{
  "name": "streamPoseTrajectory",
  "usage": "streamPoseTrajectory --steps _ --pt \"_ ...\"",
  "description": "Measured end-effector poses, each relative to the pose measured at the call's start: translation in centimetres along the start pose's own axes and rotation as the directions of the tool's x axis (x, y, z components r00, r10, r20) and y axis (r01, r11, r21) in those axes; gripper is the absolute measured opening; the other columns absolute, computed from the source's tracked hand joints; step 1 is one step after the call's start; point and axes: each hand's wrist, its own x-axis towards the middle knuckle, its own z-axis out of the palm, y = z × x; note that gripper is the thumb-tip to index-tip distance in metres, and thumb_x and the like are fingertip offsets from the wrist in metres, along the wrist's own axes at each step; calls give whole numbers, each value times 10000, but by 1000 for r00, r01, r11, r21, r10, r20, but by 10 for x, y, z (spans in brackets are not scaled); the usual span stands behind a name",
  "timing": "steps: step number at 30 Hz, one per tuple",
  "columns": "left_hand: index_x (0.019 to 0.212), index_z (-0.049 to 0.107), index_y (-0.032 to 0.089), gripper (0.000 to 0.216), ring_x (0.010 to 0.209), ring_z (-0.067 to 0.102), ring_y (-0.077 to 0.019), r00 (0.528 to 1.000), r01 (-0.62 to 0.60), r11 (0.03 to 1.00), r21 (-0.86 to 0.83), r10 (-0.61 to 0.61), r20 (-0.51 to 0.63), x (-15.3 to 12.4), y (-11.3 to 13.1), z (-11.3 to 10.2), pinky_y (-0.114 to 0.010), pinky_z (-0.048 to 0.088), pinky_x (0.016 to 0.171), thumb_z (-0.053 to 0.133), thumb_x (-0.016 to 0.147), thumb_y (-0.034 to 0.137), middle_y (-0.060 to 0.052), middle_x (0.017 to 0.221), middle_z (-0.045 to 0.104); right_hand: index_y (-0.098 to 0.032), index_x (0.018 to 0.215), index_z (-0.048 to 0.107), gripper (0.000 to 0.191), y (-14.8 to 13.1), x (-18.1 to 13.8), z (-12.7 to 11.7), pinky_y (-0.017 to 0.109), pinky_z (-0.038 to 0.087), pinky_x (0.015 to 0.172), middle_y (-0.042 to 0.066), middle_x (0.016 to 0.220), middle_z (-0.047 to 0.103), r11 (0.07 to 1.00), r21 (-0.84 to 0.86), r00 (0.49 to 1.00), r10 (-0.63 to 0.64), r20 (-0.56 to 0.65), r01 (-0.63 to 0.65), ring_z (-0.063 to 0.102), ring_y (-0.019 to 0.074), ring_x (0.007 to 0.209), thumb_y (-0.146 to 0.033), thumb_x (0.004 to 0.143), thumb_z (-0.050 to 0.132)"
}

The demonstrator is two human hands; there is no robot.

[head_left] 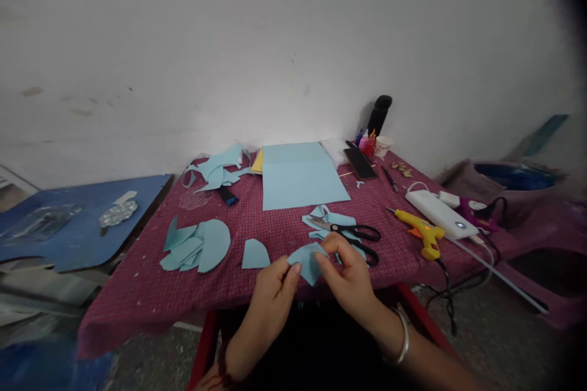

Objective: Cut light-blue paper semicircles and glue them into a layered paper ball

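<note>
Both of my hands pinch one small light-blue paper piece (308,259) over the near edge of the red checked table (137,293). My left hand (274,293) grips its left corner with closed fingers. My right hand (347,275) holds its right side, fingers curled, a metal bangle on the wrist. Black-handled scissors (360,237) lie just beyond my right hand on blue scraps. A cut half-round blue piece (255,255) lies left of my hands.
A pile of blue cut shapes (197,245) sits at the left, a large blue sheet (300,176) at the centre back. A yellow glue gun (422,233), white power bank (440,214), phone (360,163), small paint bottles (367,142) and paper cup (381,146) are at the right.
</note>
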Motion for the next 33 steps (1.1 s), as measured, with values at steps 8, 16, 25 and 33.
streamPoseTrajectory --steps 8,16,25,33 --pt "647 450 193 367 589 369 -133 1000 8 997 -71 -8 -4 0 4 -3 -253 282 558 422 927 429 25 610 415 -218 690 483 206 -1 2 1 283 391 628 -20 675 491 1000 -2 1000 28 9 -28 475 148 656 -241 870 580" --pt "564 429 191 393 520 355 -120 987 -159 978 -137 157 -26 -4 7 -3 -253 281 521 467 896 400 22 541 408 -192 751 534 383 -6 2 9 212 360 531 -56 631 498 505 634 798 498 340 -585 415 84 536 -468 690 792" --pt "569 507 194 338 537 417 -136 979 -121 987 -104 102 -174 -8 3 10 -252 352 550 519 868 352 14 556 482 -195 752 552 333 -13 2 8 238 382 555 -40 664 504 710 473 852 457 254 -522 432 107 577 -481 741 722" --pt "837 689 182 184 668 543 -152 998 -3 990 -143 -6 -58 4 0 -7 -238 412 629 594 835 340 -5 726 642 -209 617 415 269 -11 5 -1 247 280 543 -49 605 379 974 6 947 220 235 -227 361 116 584 -295 811 581"
